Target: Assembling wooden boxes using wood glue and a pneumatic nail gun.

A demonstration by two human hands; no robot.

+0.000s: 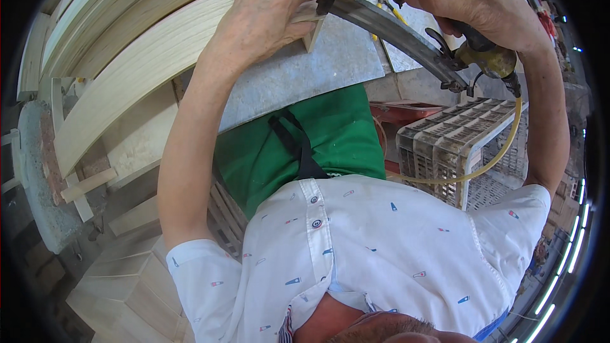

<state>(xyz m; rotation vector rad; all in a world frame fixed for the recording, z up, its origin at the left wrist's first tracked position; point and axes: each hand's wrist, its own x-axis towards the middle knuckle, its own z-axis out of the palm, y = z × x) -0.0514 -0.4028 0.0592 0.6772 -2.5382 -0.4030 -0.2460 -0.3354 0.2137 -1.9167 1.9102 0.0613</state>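
Probably heavy and rigid, the nail gun (397, 33) reaches over the grey tabletop (273, 86), its dark handle (478, 38), the sensible hold, wrapped by the right hand (486, 6); its yellow hose (502, 155) may tug; near its nose the left hand (270, 13) grips a wooden piece (309, 9), likely light and stiff; pale boards (159, 44) lie leftward; rightward, lower, sits a plastic crate (438, 133); beyond, lamps (570, 244) glow.

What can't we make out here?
All in the head view:
- Nail gun: top cut off by the upper edge.
- Wood piece: partly hidden by the left hand.
- Black handle: partly covered by the right hand.
- Yellow hose: far end hidden behind the shirt.
- Right-hand background clutter: too small, blurred.
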